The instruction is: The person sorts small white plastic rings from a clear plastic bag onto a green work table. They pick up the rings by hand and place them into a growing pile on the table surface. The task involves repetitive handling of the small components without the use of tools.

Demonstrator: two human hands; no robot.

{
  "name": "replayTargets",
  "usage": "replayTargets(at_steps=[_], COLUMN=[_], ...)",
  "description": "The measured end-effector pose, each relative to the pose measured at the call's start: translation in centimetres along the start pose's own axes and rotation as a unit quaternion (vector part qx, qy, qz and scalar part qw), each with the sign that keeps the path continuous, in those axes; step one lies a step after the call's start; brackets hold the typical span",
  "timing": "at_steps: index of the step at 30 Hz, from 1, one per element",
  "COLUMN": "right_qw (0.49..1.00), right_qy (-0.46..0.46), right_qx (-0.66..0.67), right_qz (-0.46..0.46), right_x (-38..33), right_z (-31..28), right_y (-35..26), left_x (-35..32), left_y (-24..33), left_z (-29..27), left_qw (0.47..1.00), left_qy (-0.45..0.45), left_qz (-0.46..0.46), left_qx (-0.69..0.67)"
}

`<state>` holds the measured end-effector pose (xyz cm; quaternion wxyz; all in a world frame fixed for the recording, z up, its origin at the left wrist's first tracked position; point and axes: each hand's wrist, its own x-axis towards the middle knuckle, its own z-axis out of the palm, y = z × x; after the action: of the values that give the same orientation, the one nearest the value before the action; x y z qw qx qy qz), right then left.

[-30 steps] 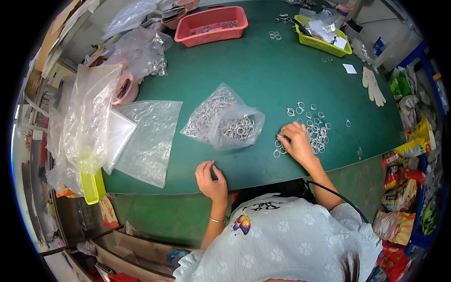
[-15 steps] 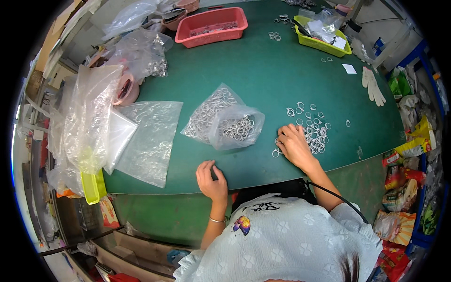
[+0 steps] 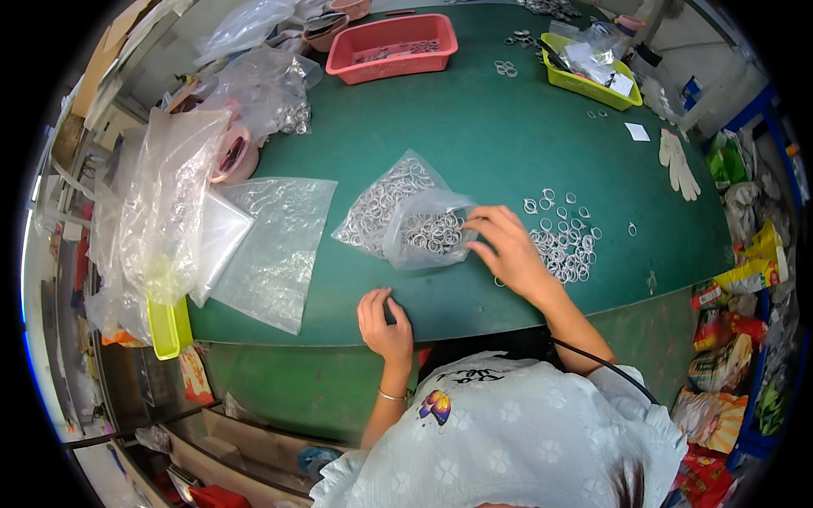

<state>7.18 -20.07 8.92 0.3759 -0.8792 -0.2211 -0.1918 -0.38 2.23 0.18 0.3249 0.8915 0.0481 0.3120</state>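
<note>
A clear plastic bag (image 3: 396, 251) full of silvery metal rings (image 3: 385, 195) lies on the green table, its folded-back mouth facing right. At that mouth is my right hand (image 3: 510, 254), thumb and fingers apart and fingertips by the bag's rim; nothing shows in its grasp. A loose pile of similar rings (image 3: 566, 250) spreads just right of the hand, and a few lie scattered behind it. My left hand (image 3: 386, 325) rests at the table's near edge, loosely curved with the thumb away from the fingers, holding nothing and apart from the bag.
A flat clear bag (image 3: 284, 245) and heaped plastic bags (image 3: 174, 195) cover the table's left side. A red basin (image 3: 391, 66) stands at the back, a yellow-green basket (image 3: 593, 85) at the back right. A white glove (image 3: 677, 165) and a white paper (image 3: 637, 132) lie on the right.
My right hand has moved left from the loose ring pile to the mouth of the ring-filled bag, its fingers spreading. My left hand has stayed at the table edge.
</note>
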Motion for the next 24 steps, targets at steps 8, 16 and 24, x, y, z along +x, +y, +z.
replayTargets(at_steps=[8,16,24], right_qw=[0.986,0.982,0.98], right_qy=[-0.124,-0.114,-0.135], right_qx=[-0.081,0.01,-0.116], right_qz=[0.079,0.15,0.085], right_x=[-6.1,-7.3,-7.3], right_z=[-4.3,-3.5,-0.5], right_y=[2.4,4.0,2.1], left_x=[-0.1,-0.1,0.0], left_y=[0.3,0.1,0.0], left_z=[-0.1,0.0,0.0], left_qw=[1.0,1.0,1.0], left_qy=[-0.011,-0.003,-0.004], left_qz=[0.001,0.008,0.008], left_qx=[0.002,0.005,0.005])
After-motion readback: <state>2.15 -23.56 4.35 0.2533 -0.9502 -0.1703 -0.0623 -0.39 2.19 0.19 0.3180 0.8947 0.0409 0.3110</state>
